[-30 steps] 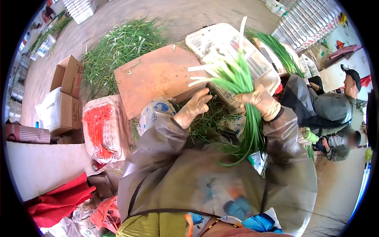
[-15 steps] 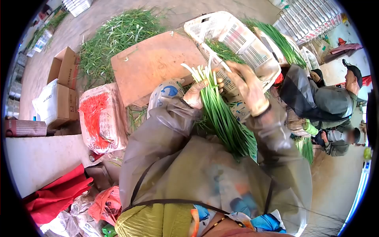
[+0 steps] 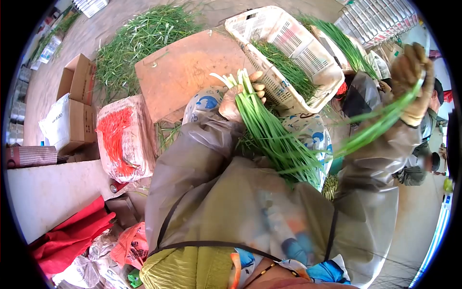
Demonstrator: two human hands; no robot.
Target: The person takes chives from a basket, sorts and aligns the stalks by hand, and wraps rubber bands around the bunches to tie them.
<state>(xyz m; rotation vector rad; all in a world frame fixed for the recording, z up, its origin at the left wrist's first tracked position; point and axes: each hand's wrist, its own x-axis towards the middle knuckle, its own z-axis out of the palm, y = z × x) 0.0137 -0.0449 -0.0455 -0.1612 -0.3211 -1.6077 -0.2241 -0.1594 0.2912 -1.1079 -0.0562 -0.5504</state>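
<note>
My left hand (image 3: 232, 103) is closed round a bunch of garlic chives (image 3: 276, 130), near their white stalk ends. The long green leaves hang down to the right across my lap. Raised far out to the right, my right hand (image 3: 410, 77), in a stained glove, grips a thin clump of garlic chives (image 3: 380, 126). Those leaves trail down to the left, blurred by motion, toward the tips of the bunch. A white slatted crate (image 3: 308, 53) with loose green leaves inside stands just beyond my left hand.
A brown board (image 3: 192, 65) lies ahead, with a heap of greens (image 3: 144, 43) behind it. Red ties (image 3: 117, 137) rest on a wrapped stack (image 3: 137, 159) at left, beside a cardboard box (image 3: 79, 123). More chives (image 3: 341, 45) lie beyond the crate. Another person (image 3: 437, 96) sits at right, partly hidden.
My right hand has swung from beside the bunch up and out to the right, drawing a thin clump of garlic chives away. My left hand has shifted slightly left, still holding the bunch.
</note>
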